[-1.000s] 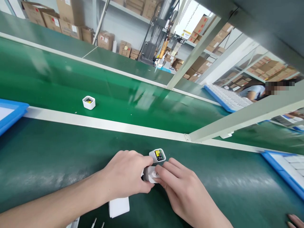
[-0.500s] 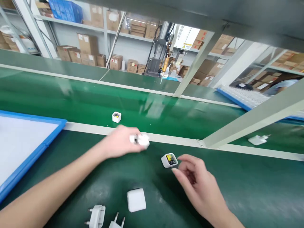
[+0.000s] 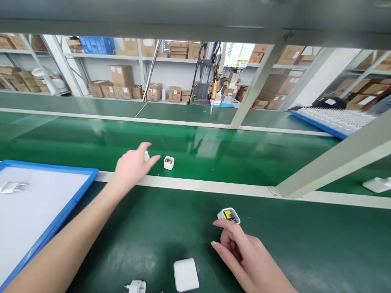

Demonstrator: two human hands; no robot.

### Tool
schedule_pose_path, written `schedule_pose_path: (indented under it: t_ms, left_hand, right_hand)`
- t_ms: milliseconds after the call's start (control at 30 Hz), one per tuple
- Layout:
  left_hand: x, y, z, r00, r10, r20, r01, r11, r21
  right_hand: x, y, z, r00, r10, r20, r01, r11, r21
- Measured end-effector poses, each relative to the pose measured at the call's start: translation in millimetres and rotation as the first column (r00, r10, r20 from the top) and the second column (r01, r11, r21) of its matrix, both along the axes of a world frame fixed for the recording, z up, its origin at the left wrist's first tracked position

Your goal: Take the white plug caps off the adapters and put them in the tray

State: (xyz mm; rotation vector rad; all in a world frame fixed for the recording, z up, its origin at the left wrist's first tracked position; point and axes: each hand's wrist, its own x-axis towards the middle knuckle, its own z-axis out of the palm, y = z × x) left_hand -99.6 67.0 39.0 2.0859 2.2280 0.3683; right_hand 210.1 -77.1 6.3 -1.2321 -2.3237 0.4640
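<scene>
On the glossy green belt, an open-topped white plastic housing stands near the left hand, thumb and forefinger spread; whether that grips the half-hidden white piece is unclear. Past a flat rail, the parted right hand overlaps another housing.

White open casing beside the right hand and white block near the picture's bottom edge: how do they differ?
The casing shows yellow and dark parts inside; the block shows only plain white faces. The right hand partly hides the casing, while the block is unobstructed. Both are white and lie on the dark green bench.
</scene>
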Motion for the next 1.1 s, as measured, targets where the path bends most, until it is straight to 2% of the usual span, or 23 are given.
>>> schedule_pose_path:
  t_ms: [100,167,267,367,433,533,600,633,667,700,733,800,833,867,933,1100]
  left_hand:
    - [47.3,6.4,0.4,0.977,-0.196,-0.084,0.191,0.979,-0.066]
    - [70.9,14.1,-2.8,0.960,-0.269,-0.074,0.260,0.959,-0.116]
    - [88.8,14.9,-2.0,0.936,-0.346,-0.067,0.335,0.932,-0.138]
    - [93.7,-10.4,6.3,0.887,-0.460,-0.045,0.450,0.881,-0.144]
    - [94.0,-37.3,12.1,0.817,-0.577,-0.010,0.568,0.808,-0.158]
    - [90.8,-72.9,17.5,0.665,-0.741,0.093,0.735,0.628,-0.254]
    - [84.6,-82.9,19.0,0.593,-0.776,0.215,0.798,0.530,-0.285]
    - [79.9,-82.3,19.1,0.567,-0.770,0.291,0.822,0.506,-0.262]
    - [74.0,-78.1,18.9,0.551,-0.752,0.361,0.834,0.509,-0.211]
    - [67.4,-70.8,18.1,0.565,-0.717,0.407,0.816,0.560,-0.146]
    - [60.3,-61.0,16.8,0.618,-0.661,0.425,0.754,0.651,-0.083]
    - [46.9,-38.0,11.7,0.792,-0.469,0.392,0.504,0.864,0.015]
    - [41.6,-27.0,7.9,0.865,-0.348,0.360,0.354,0.934,0.053]
    - [37.8,-17.3,3.5,0.910,-0.247,0.334,0.233,0.969,0.080]
    - [35.7,-3.8,-6.5,0.941,-0.152,0.301,0.129,0.987,0.096]
    - [50.8,7.3,-20.9,0.952,-0.119,0.283,0.089,0.989,0.116]
  right_hand:
    - [0.2,-1.6,-0.8,0.999,0.034,0.019,-0.034,0.999,0.001]
    - [0.7,-2.8,-0.4,0.999,0.045,0.030,-0.045,0.999,0.020]
    - [1.8,-3.7,1.5,0.998,0.046,0.031,-0.048,0.998,0.051]
    - [2.5,-3.4,2.3,0.999,0.050,0.003,-0.050,0.997,0.060]
    - [3.0,-3.2,1.3,0.999,0.038,-0.023,-0.036,0.997,0.062]
    - [3.6,-3.5,-1.6,0.998,-0.003,-0.065,0.007,0.998,0.054]
    - [3.7,-4.0,-2.9,0.996,-0.011,-0.086,0.015,0.999,0.044]
    - [3.6,-4.2,-3.2,0.995,-0.009,-0.095,0.013,0.999,0.043]
    - [3.6,-4.4,-3.2,0.994,-0.005,-0.106,0.010,0.999,0.046]
    - [3.6,-4.6,-3.1,0.993,0.002,-0.118,0.004,0.998,0.055]
    - [3.6,-4.7,-2.8,0.992,0.011,-0.128,-0.002,0.998,0.066]
    - [3.7,-5.1,-2.3,0.990,0.026,-0.142,-0.013,0.996,0.089]
    - [3.7,-5.4,-2.0,0.989,0.028,-0.142,-0.015,0.995,0.095]
    - [3.6,-5.7,-1.9,0.989,0.032,-0.143,-0.018,0.995,0.098]
    - [3.2,-6.5,-1.6,0.989,0.032,-0.142,-0.019,0.995,0.093]
    - [2.1,-9.5,-1.0,0.991,0.028,-0.134,-0.014,0.995,0.102]
